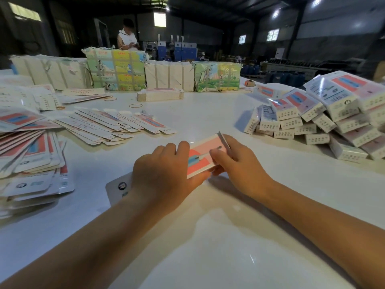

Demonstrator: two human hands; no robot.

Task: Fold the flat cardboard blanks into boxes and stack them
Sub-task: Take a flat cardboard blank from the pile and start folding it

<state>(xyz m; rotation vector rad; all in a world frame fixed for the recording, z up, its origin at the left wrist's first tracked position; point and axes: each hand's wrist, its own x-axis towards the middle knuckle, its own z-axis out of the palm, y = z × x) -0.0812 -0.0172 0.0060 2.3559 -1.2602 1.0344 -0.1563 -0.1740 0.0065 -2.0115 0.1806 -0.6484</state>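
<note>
Table [208,236] white beneath your forearms, box pile [325,113] far right, pink box [203,155] at centre, long axis running from near-left to far-right, your left hand [164,174] gripping its near end, your right hand [239,163] pinching its far flap.

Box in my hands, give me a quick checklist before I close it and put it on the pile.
1. Left hand grips the box: ok.
2. Right hand pinches its far end: ok.
3. End flap tucked in: not ok, it stands up.
4. Near end closed: cannot tell, hidden by the hands.
5. Pile of finished boxes on the right, with bare table in between: ok.
</note>
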